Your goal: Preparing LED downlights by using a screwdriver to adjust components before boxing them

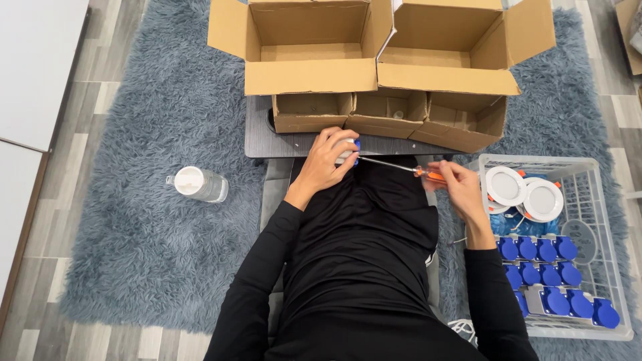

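The left hand (326, 160) is closed in a grip around a small white and blue fitting (350, 151), held just at the near edge of the dark low surface (257, 137). The right hand (460, 187) pinches the orange handle of a screwdriver (414, 170), whose thin shaft runs left to the fitting; the tip seems to touch it, though fingers hide the contact. Beside the right hand stands a white wire basket (602, 200) of round white lamps (505, 186) and blue parts (543, 249).
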